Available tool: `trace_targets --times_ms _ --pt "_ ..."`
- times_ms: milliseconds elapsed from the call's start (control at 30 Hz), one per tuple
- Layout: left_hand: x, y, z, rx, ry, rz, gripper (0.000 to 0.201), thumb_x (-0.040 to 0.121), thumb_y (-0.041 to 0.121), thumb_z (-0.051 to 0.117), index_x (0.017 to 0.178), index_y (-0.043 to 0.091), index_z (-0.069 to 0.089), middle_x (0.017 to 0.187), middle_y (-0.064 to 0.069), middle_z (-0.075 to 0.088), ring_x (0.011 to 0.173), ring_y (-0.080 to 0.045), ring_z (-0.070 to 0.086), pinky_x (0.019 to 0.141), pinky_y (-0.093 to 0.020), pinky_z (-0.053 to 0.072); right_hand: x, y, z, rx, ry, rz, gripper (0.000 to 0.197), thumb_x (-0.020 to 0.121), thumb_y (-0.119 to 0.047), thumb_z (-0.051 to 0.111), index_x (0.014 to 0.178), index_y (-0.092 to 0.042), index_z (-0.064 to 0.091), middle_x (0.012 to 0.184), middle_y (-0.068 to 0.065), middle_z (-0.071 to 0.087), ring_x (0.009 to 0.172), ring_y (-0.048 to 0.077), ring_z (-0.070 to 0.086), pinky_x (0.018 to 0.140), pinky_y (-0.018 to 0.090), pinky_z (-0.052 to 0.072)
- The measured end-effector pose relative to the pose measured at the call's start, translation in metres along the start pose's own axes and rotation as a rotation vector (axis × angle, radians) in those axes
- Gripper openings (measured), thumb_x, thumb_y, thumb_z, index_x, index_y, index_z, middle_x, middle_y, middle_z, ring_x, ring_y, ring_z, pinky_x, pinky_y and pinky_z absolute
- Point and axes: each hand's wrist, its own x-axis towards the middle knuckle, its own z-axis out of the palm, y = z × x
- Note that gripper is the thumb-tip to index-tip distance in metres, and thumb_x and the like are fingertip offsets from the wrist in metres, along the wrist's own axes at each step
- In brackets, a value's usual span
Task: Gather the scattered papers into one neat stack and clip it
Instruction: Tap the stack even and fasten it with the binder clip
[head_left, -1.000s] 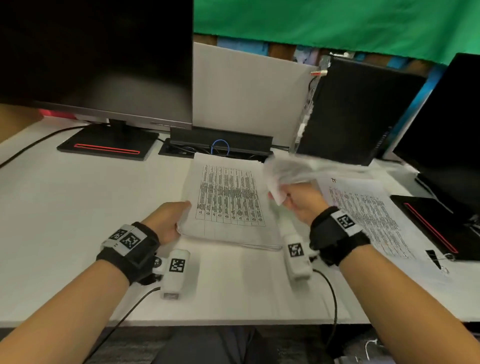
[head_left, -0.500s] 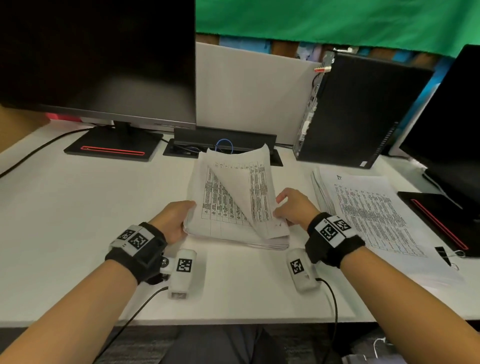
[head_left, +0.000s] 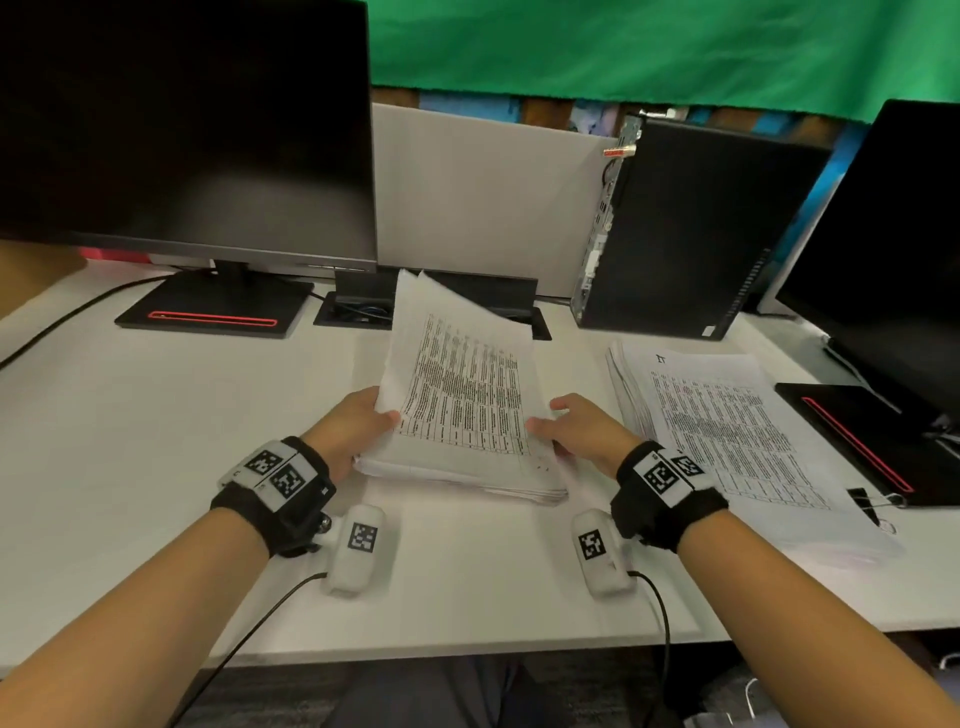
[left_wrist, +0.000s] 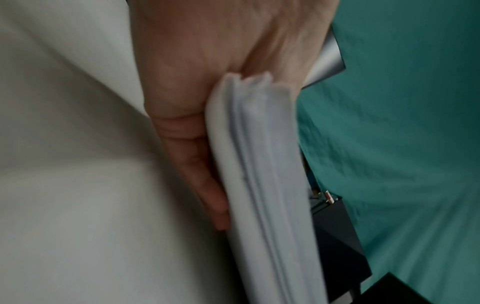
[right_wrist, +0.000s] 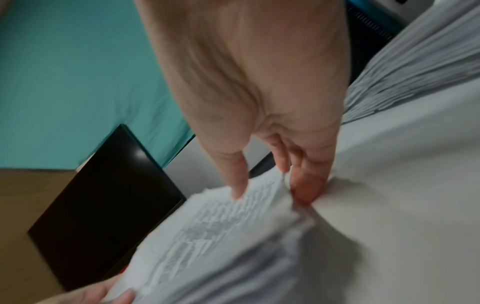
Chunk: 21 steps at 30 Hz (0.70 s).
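Observation:
A stack of printed papers is held over the white table in front of me, its far end tilted up and its near edge low by the table. My left hand grips its left edge, thumb on top; in the left wrist view the fingers lie along the underside of the stack. My right hand pinches the right edge, its thumb on the printed stack. A second pile of papers lies flat to the right. A black binder clip sits by its near right corner.
A dark monitor on a red-striped base stands at the back left. A black PC tower is at the back right, with another monitor and its base beside it. A cable tray lies behind the stack.
The right hand brought a loose sheet over and laid it on the middle stack. Both hands then took the stack's sides and tipped its far end up off the table.

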Motion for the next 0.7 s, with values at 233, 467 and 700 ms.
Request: trace_targets --times_ms 233,467,700 --pt "-0.039 0.036 -0.004 -0.066 -0.068 0.414 0.041 0.095 0.012 0.053 0.134 0.022 0.049 0.123 0.004 0.065 0.108 -0.010 0.064 0.090 -0.031 0.054 -0.036 -0.025 -0.013 0.862 -0.148 -0.246 0.039 0.095 -0.011 0.061 0.134 -0.012 0.056 0.129 0.012 0.065 0.116 0.027 0.065 0.102 0.048 0.049" --pt "-0.055 0.103 0.014 -0.150 0.072 0.720 0.048 0.096 0.038 0.051 0.140 0.021 0.044 0.131 0.007 0.058 0.121 -0.005 0.055 0.100 -0.025 0.045 -0.088 -0.075 -0.041 0.576 0.189 -0.629 0.023 0.093 -0.020 0.063 0.111 -0.034 0.060 0.121 -0.004 0.069 0.113 0.013 0.066 0.099 0.042 0.052" --pt "-0.037 0.057 0.013 0.178 -0.388 0.365 0.059 0.074 0.046 0.072 0.128 0.034 0.050 0.129 0.013 0.059 0.123 -0.010 0.053 0.111 -0.043 0.036 -0.072 -0.006 -0.030 0.413 -0.077 -0.329 0.050 0.075 -0.029 0.082 0.120 -0.036 0.062 0.121 -0.011 0.069 0.118 0.011 0.062 0.102 0.035 0.045"
